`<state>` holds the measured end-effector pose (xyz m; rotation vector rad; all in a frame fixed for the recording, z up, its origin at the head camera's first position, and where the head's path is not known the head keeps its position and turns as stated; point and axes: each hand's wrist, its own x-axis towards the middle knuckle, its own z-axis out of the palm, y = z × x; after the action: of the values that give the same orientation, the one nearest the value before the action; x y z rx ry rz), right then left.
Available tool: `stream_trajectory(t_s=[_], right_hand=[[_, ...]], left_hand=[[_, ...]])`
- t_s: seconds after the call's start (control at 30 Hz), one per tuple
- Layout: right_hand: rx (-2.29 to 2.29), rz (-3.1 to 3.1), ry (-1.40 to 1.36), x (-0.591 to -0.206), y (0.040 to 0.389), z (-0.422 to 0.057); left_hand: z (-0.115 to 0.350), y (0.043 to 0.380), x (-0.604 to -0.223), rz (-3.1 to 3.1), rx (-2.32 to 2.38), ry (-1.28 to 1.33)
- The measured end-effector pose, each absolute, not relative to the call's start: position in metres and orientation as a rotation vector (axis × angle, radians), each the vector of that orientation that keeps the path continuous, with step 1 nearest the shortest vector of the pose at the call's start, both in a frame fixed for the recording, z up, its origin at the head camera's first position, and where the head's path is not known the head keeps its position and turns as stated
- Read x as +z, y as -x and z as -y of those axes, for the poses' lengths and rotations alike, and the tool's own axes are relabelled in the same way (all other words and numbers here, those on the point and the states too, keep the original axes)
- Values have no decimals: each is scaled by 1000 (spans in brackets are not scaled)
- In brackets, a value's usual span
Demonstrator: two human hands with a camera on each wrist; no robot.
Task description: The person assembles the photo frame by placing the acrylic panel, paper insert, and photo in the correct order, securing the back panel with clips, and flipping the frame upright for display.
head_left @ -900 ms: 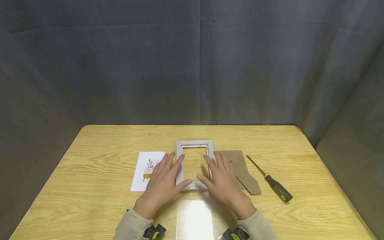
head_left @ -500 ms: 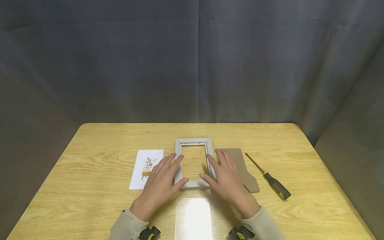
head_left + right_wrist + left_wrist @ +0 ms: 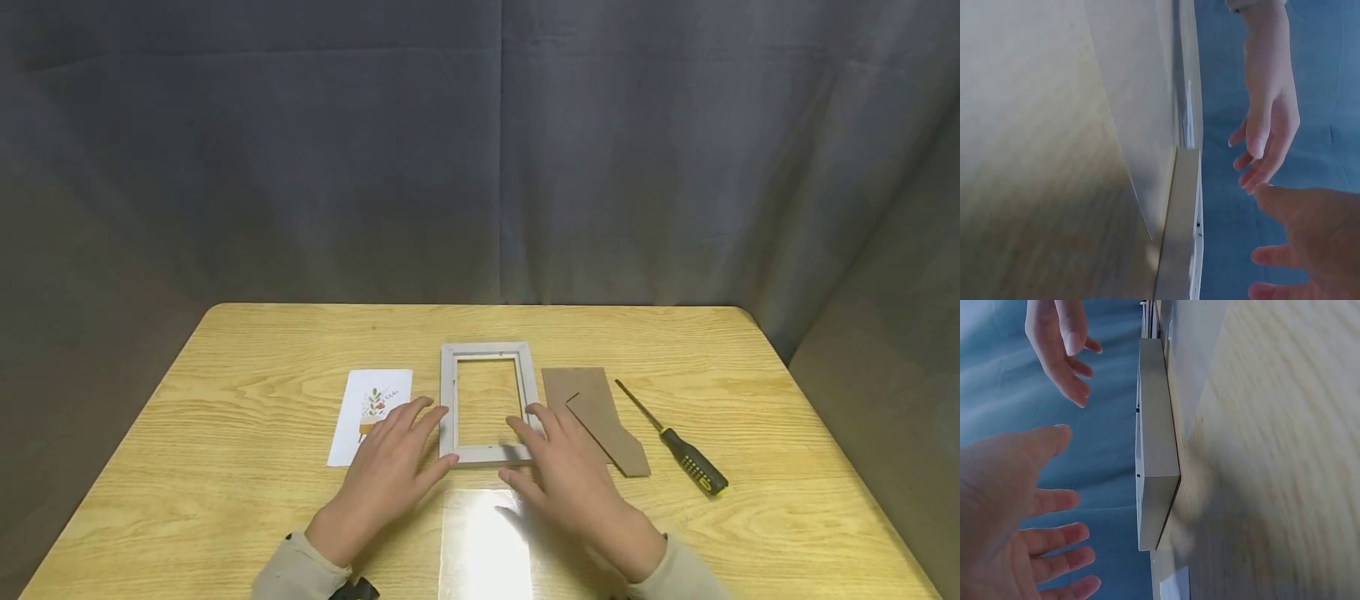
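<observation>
Rectangular pale-grey picture frame lies flat on the wood-grain table, between a white card with printed flowers at left and a brown board at right. Farther right is a black-and-yellow screwdriver; a clear shiny sheet lies before the frame. Left hand and right hand hover, fingers loosely spread, holding nothing, partly hiding card and board. Since earlier, both have drawn back toward the person.
</observation>
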<state>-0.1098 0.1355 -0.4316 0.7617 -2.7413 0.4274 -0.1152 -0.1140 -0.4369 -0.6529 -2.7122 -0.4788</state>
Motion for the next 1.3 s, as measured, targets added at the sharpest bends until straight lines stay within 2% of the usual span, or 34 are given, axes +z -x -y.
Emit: stream_trajectory(t_s=[0.63, 1.07, 1.3], right_hand=[[518, 2849, -1018, -444, 72, -116], [461, 2855, -1171, -448, 73, -115], [481, 2900, -1127, -445, 79, -111]], left_hand=[[122, 92, -444, 2763, -441, 648], [128, 79, -451, 2775, -447, 662], [129, 79, -453, 2773, -435, 681]])
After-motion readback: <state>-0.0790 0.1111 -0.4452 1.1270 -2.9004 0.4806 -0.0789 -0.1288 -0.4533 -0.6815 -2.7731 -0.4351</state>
